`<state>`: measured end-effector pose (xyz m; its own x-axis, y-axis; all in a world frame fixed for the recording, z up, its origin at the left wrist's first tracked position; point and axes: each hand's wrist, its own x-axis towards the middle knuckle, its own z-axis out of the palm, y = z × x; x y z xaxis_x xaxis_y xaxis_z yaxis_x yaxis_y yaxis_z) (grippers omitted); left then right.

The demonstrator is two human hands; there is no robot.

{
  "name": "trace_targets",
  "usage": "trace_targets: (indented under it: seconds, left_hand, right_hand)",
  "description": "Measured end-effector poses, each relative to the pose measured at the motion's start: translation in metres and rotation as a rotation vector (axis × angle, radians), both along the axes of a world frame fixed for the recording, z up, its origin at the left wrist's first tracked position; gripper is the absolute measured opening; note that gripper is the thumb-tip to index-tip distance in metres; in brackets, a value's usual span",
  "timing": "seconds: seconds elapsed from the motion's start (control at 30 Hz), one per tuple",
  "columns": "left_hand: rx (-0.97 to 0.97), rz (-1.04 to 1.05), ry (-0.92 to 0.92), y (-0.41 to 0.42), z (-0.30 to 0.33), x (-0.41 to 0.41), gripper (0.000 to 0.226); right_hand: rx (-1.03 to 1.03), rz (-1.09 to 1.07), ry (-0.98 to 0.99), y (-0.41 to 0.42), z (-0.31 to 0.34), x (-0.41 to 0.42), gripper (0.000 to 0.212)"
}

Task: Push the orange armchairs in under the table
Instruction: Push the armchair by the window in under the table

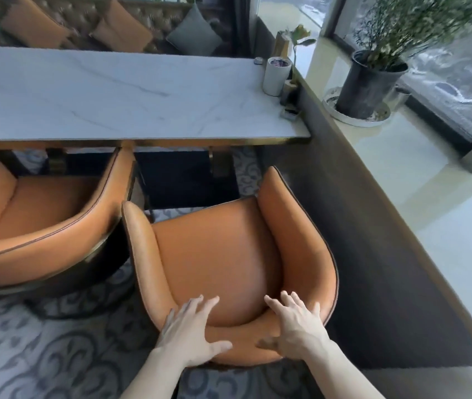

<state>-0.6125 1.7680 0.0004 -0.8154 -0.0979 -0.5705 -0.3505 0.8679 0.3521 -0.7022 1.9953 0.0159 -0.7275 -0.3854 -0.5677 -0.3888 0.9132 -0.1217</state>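
Note:
An orange armchair [214,254] stands in front of me, pulled back from the white marble table [113,96], its seat clear of the table edge and turned slightly. My left hand [191,329] and my right hand [295,323] both rest on the top of its backrest, fingers spread over the rim. A second orange armchair [41,214] stands to the left, its front at the table's edge.
On the table's right end stand a white cylinder [276,76] and small items. A dark low wall [358,226] runs along the chair's right side, with a potted plant [370,84] on the sill beyond. A cushioned bench [108,27] is behind the table. Patterned carpet [41,355] covers the floor.

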Motion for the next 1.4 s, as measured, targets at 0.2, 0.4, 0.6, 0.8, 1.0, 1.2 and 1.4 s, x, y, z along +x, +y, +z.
trace_targets:
  seconds: [0.2,0.4,0.6,0.8,1.0,1.2,1.4]
  left_hand:
    - [0.019,0.040,-0.010,0.060,-0.030,0.029,0.104]
    - [-0.015,0.041,0.078,0.089,-0.060,0.037,0.084]
    - [-0.105,0.056,0.171,0.091,-0.063,0.033,0.063]
    - [-0.085,0.001,0.112,0.081,-0.068,0.025,0.067]
    - [-0.046,-0.018,0.122,0.066,-0.062,0.012,0.067]
    - [-0.059,0.057,0.205,0.048,-0.065,-0.013,0.065]
    - [-0.053,0.072,0.232,0.017,-0.073,-0.050,0.065]
  right_hand:
    - [0.014,0.132,-0.036,0.054,-0.026,0.000,0.109]
    - [-0.023,0.262,0.101,0.074,-0.061,-0.001,0.077]
    - [-0.006,0.355,0.183,0.073,-0.084,-0.012,0.065]
    - [0.025,0.408,0.183,0.078,-0.087,-0.020,0.085]
    - [0.016,0.414,0.201,0.071,-0.086,-0.034,0.088]
    - [-0.036,0.333,0.177,0.040,-0.078,-0.059,0.082]
    - [-0.086,0.332,0.185,0.012,-0.082,-0.096,0.078]
